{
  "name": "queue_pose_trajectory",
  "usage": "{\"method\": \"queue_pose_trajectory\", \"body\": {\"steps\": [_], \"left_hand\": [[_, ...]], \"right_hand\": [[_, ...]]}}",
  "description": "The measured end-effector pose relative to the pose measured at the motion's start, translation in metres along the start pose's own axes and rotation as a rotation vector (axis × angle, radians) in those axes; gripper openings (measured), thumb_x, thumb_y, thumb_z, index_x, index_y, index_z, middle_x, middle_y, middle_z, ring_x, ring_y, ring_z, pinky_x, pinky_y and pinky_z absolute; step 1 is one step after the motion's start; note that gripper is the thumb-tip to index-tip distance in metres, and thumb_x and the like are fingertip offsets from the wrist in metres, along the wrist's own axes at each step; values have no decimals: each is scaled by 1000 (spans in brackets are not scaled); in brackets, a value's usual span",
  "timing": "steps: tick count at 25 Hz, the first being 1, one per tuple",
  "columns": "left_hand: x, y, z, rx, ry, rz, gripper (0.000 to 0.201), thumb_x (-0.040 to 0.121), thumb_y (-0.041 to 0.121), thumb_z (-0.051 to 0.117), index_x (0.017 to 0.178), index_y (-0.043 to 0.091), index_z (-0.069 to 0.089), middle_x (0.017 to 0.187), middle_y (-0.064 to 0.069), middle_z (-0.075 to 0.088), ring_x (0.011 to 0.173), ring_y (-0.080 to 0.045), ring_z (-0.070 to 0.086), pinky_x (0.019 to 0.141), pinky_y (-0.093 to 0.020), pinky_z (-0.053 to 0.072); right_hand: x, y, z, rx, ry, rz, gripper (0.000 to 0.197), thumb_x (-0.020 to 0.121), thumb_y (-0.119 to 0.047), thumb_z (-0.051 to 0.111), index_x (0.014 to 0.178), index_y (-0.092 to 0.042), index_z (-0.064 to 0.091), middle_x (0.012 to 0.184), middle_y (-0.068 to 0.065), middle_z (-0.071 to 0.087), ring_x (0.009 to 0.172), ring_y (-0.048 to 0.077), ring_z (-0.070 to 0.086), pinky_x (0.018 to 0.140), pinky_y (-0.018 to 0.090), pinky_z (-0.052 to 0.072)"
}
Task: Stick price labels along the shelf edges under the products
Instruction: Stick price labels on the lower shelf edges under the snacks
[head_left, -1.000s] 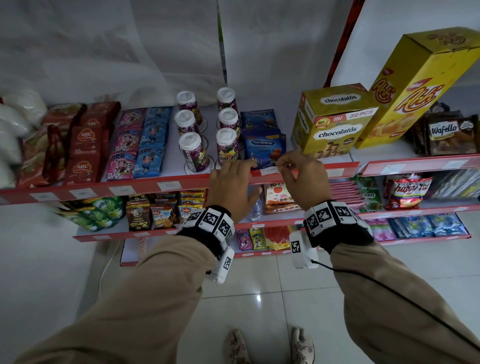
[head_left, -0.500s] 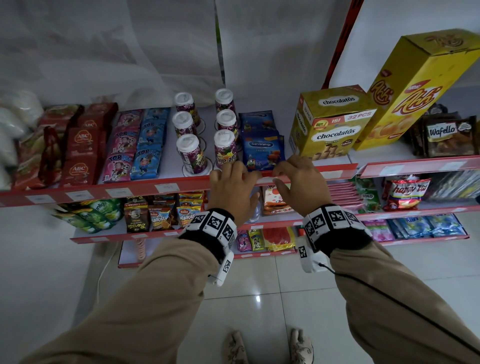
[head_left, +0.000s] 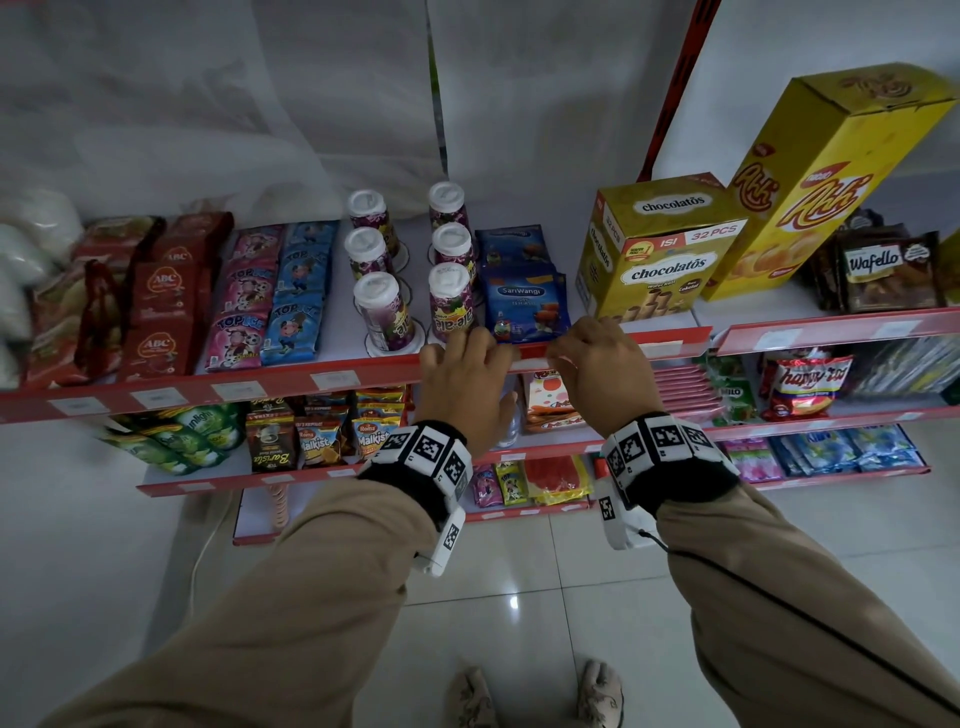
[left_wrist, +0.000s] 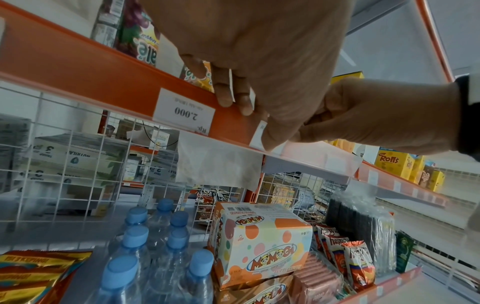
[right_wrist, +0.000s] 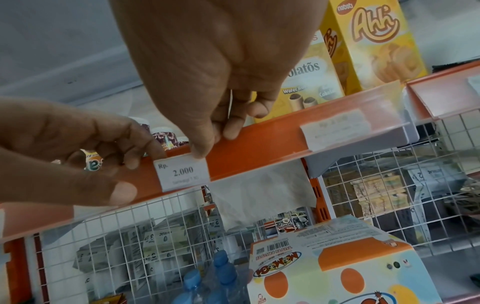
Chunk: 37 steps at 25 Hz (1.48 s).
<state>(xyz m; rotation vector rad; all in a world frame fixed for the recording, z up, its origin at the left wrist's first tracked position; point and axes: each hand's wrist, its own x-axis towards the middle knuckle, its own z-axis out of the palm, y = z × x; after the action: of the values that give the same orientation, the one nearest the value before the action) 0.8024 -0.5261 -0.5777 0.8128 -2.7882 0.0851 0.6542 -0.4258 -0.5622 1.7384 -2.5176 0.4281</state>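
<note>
A white price label reading "Rp. 2.000" sits on the red top shelf edge, under the blue SariWangi packs. My right hand curls over the edge, its thumb pressing the label's top right corner. My left hand grips the edge just left of the label, fingers over the top and thumb on the front. In the head view the hands hide most of the label.
Another "2.000" label sits under the ale-ale cups, and more labels run along the edge to the left. A Chocolatos box stands at the right. Water bottles and a Momogi box fill the shelf below.
Both hands have settled lower onto the shelf edge and drawn closer together. The label that showed between them a second ago is now almost covered in the head view.
</note>
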Motion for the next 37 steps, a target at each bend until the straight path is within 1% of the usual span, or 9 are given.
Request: {"method": "queue_pose_trajectory", "body": {"steps": [6,14,19,21,23,26,28,32,37], "left_hand": [[0,-1,-3,-11,-32,9,36,79,39,62,111,24,56,110,-1,49,105,-25,46,82,-41,30],[0,0,-8,-36,-71,-16,38,81,38,60,115,23,53,113,0,49,108,-24,44,82,-39,27],[-5,-3,-16,-81,-83,-30,37,82,35,60,117,26,54,115,3,50,111,-20,43,87,-37,26],[-6,-5,-19,-72,-96,-40,40,83,34,59,122,27,54,119,4,50,114,-19,43,90,-38,25],[-9,-8,-22,-58,-105,-52,42,84,31,57,126,27,52,123,4,50,116,-19,43,92,-39,25],[-19,-17,-26,-30,-137,-92,48,83,29,57,131,26,50,128,4,49,118,-20,44,94,-41,26],[-25,-27,-30,-25,-139,-117,49,81,28,58,130,24,51,127,2,50,116,-22,45,94,-42,27],[-38,-53,-31,-6,-147,-133,51,81,28,57,132,24,50,127,2,50,115,-22,46,94,-40,28],[-35,-53,-32,-23,-96,-113,46,80,25,59,125,23,56,122,2,54,111,-22,47,90,-38,27]], "right_hand": [[0,1,0,-11,-23,16,15,88,-10,56,98,-12,67,97,11,61,93,31,52,76,43,46],[-2,1,-2,-11,14,-2,13,85,-5,59,95,-11,64,93,12,61,88,34,53,71,44,47],[-7,-3,0,-45,-17,21,28,79,1,56,103,-12,62,102,11,59,95,33,51,75,44,46],[-7,-7,-1,-30,10,27,28,79,-1,57,104,-11,63,104,14,59,95,35,52,73,45,45],[-6,-14,-2,-12,40,7,29,74,-5,64,103,-10,65,103,16,60,93,37,53,69,43,45],[-5,-27,1,4,21,-60,35,70,-8,69,105,-9,65,107,17,60,95,37,54,71,42,45],[-1,-37,3,20,14,-88,32,69,-8,68,101,-8,65,103,17,60,94,37,54,71,42,44],[7,-61,10,20,37,-140,24,64,-2,68,88,-3,64,91,18,61,82,37,56,66,42,45],[7,-65,11,78,102,-198,21,65,4,69,85,1,65,86,20,62,81,37,58,70,40,50]]}}
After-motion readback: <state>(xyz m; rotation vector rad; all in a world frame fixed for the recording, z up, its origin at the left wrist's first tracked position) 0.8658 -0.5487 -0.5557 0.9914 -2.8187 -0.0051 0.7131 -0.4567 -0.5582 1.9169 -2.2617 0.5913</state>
